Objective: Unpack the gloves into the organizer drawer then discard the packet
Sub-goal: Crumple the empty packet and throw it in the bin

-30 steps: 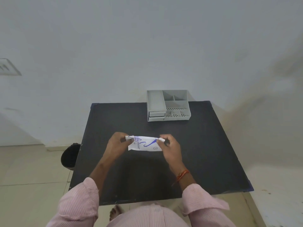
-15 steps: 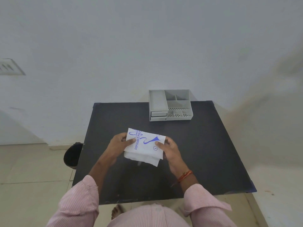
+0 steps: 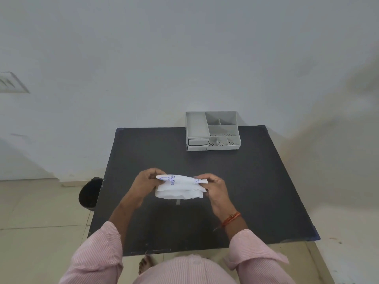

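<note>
I hold a white packet (image 3: 180, 179) with blue print above the middle of the black table (image 3: 256, 191). My left hand (image 3: 146, 182) pinches its left end and my right hand (image 3: 214, 187) pinches its right end. A wad of thin translucent gloves (image 3: 178, 194) hangs out below the packet, between my hands. The grey organizer (image 3: 212, 131) stands at the table's far edge, with two small drawers (image 3: 198, 144) shut at its front left and several open compartments on top.
A black bin (image 3: 90, 193) stands on the floor by the table's left edge. A white wall runs behind the table. My bare foot (image 3: 146, 263) shows under the near edge.
The packet was first stretched flat between my hands, then turned face up with the gloves coming out below. Now it is tilted edge-on again and more of the gloves shows beneath it.
</note>
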